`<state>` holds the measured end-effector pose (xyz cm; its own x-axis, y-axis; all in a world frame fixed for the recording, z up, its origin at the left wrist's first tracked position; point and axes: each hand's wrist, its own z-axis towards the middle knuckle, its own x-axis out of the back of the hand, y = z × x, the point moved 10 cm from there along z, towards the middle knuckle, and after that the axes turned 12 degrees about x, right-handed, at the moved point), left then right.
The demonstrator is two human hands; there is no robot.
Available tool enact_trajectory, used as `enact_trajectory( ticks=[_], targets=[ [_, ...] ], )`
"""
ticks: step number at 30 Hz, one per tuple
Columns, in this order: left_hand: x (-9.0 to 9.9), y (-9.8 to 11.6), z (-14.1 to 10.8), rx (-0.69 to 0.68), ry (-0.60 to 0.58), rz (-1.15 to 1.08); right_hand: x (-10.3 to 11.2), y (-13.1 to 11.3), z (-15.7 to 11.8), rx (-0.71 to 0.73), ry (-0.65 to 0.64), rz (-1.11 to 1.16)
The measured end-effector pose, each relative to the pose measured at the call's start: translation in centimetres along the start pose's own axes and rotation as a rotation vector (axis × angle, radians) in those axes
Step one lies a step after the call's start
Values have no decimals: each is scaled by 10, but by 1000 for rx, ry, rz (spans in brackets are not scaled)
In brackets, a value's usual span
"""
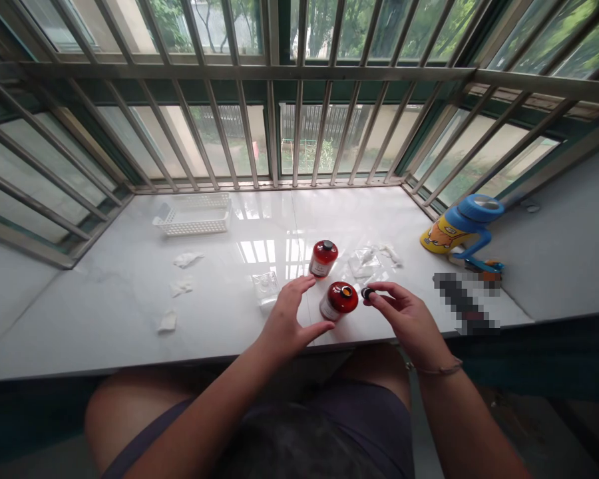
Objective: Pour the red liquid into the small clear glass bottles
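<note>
An amber-red bottle [335, 305] with a pale label stands uncapped near the front of the white ledge, its round mouth showing. Just left of it is my left hand [295, 313], thumb and fingers spread apart; the thumb tip is close to the bottle's base, and I cannot tell whether it touches. On the other side, my right hand [402, 311] pinches a small black cap [366, 293] between thumb and fingers, a little right of the bottle's mouth. Behind stands a second red bottle [323, 261] with a black cap on it.
Clear plastic packaging [365, 261] lies to the right of the bottles, and a clear plastic box [265, 287] to the left. Crumpled white tissues [182, 286] lie farther left. A white basket [194, 216] sits at the back. A blue-and-yellow flask [454, 226] stands at right, before the window bars.
</note>
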<state>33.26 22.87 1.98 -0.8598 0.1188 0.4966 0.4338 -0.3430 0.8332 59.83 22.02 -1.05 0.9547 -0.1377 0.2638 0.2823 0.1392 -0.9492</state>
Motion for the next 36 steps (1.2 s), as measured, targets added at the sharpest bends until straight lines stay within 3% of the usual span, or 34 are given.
enact_trajectory(
  ticks=[4, 8, 13, 21, 30, 36],
  targets=[
    [-41, 0, 21, 31, -123, -47, -26, -28, 5, -23, -130, 69],
    [-62, 4, 34, 48, -150, -75, -36, -29, 11, -43, -156, 59],
    [-65, 4, 37, 77, -122, -89, -36, -27, 18, -9, -169, -93],
    [-65, 3, 39, 81, -137, -98, -36, -36, 19, 99, -84, -238],
    [-66, 3, 38, 65, -138, -119, -40, -14, 1, 83, 21, -29],
    [-66, 0, 39, 70, -139, -96, -25, -5, -4, 88, 155, 70]
  ],
)
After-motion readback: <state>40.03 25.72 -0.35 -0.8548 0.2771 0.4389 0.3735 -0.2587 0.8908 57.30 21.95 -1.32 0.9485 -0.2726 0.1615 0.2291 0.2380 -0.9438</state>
